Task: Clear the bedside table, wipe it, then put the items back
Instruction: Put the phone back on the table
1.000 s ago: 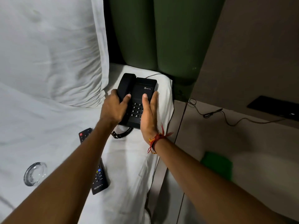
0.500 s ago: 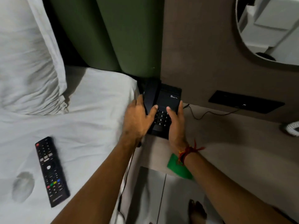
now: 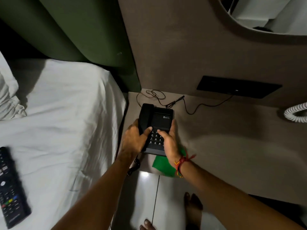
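A black desk telephone [image 3: 162,119] is over the left end of the grey-brown bedside table [image 3: 224,138], at or just above its top. My left hand [image 3: 134,140] grips its left side at the handset. My right hand [image 3: 169,141] holds its right edge, thumb on the keypad. Its coiled cord [image 3: 133,166] hangs down off the table's front edge. A green cloth [image 3: 162,165] lies on the table just in front of the phone, partly under my right wrist. A black remote control [image 3: 10,188] lies on the white bed sheet [image 3: 66,122] at the lower left.
A thin black cable [image 3: 187,107] runs across the table's back to a dark wall panel [image 3: 237,87]. A white coiled cord [image 3: 295,112] is at the table's right edge. The green headboard [image 3: 83,30] stands behind the bed. My bare feet [image 3: 192,206] are on the tiled floor.
Both hands carried the telephone from the bed, rightward, over to the bedside table. The view swung right, so the remote now sits at the far left and the glass dish is out of frame.
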